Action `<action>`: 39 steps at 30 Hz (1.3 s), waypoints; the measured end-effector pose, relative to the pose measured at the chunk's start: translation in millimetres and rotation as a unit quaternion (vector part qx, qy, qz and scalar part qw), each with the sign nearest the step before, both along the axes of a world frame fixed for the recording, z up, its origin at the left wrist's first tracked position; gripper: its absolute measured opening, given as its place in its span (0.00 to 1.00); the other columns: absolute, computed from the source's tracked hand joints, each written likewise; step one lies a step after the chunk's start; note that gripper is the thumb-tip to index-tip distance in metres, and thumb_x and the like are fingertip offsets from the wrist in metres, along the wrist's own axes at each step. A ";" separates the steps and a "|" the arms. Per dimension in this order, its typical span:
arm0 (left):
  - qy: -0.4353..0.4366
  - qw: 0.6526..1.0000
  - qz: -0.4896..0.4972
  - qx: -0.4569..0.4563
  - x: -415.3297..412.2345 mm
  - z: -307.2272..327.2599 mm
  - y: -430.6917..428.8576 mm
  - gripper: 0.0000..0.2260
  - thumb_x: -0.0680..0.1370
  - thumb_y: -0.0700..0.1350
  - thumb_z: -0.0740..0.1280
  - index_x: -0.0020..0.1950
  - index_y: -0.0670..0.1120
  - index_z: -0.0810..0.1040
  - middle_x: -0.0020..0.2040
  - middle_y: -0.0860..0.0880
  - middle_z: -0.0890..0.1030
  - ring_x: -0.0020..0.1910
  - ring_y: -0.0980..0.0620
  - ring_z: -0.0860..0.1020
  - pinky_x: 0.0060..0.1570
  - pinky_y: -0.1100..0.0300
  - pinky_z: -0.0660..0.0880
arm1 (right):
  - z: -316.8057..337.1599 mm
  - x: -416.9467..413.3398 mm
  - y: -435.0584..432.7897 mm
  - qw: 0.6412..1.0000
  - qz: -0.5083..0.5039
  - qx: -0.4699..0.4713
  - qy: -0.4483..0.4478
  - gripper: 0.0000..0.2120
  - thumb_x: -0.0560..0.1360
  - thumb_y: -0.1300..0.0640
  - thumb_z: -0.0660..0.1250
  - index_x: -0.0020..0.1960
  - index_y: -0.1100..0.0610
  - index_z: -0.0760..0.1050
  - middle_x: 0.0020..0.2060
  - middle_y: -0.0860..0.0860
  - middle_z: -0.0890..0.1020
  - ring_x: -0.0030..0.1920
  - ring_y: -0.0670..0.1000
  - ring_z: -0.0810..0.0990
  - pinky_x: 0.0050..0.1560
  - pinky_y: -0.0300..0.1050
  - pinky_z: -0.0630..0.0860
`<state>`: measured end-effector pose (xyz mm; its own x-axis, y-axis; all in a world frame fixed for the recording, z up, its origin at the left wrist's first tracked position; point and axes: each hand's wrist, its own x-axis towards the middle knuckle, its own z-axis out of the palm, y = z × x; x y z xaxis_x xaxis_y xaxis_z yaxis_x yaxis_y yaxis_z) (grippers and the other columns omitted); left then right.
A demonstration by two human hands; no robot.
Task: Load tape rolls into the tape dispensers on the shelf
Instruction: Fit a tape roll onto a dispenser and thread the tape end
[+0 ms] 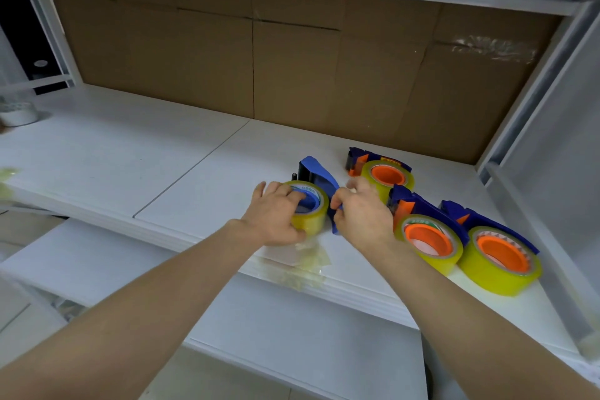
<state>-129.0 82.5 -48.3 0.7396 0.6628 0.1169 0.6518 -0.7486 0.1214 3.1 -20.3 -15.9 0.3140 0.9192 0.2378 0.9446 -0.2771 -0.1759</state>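
Note:
A yellowish clear tape roll (316,216) sits on the blue hub of a blue dispenser (316,172) near the front of the white shelf (136,153). My left hand (276,214) grips this roll, fingers curled over its top and into the hub. My right hand (363,211) pinches the dispenser's blue side plate just right of the roll. To the right stand three blue-and-orange dispensers that carry yellow rolls: one at the back (386,174), one in the middle (431,239), one at the far right (501,258).
A brown cardboard sheet (227,52) lines the back of the shelf. Strips of clear tape (305,265) stick to the shelf's front edge below my left hand. A white roll (18,114) stands at the far left. A white upright (535,91) bounds the right side.

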 end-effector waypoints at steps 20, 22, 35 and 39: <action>-0.470 0.560 0.288 -0.618 -3.0 22.7 -2.9 0.28 0.78 0.63 0.56 0.66 0.42 0.68 0.55 0.39 0.76 0.52 0.41 0.76 0.53 0.48 0.74 | -4.0 -5.4 28.0 0.781 0.099 0.061 0.614 0.11 0.71 0.68 0.70 0.50 0.57 0.75 0.45 0.52 0.82 0.43 0.49 0.79 0.38 0.34 0.75; -0.462 0.537 0.267 -0.653 2.9 26.0 -7.8 0.30 0.77 0.64 0.56 0.68 0.42 0.65 0.57 0.37 0.76 0.49 0.40 0.77 0.48 0.47 0.74 | -10.0 -0.5 22.3 0.764 0.108 0.051 0.634 0.14 0.70 0.68 0.70 0.50 0.54 0.75 0.46 0.51 0.83 0.46 0.50 0.81 0.45 0.40 0.77; -0.442 0.616 0.246 -0.604 30.6 28.2 -20.1 0.25 0.74 0.65 0.62 0.51 0.42 0.78 0.42 0.41 0.82 0.41 0.44 0.81 0.47 0.52 0.79 | -7.8 28.2 15.0 0.877 0.128 -0.050 0.460 0.18 0.63 0.66 0.77 0.51 0.57 0.79 0.45 0.52 0.82 0.45 0.49 0.80 0.48 0.36 0.77; -0.467 0.630 0.238 -0.573 35.9 26.7 -21.2 0.26 0.72 0.57 0.71 0.59 0.38 0.74 0.50 0.41 0.82 0.43 0.46 0.82 0.38 0.57 0.79 | -8.7 34.0 12.5 0.892 0.138 -0.054 0.427 0.18 0.64 0.67 0.76 0.53 0.60 0.79 0.43 0.49 0.82 0.39 0.41 0.79 0.40 0.28 0.74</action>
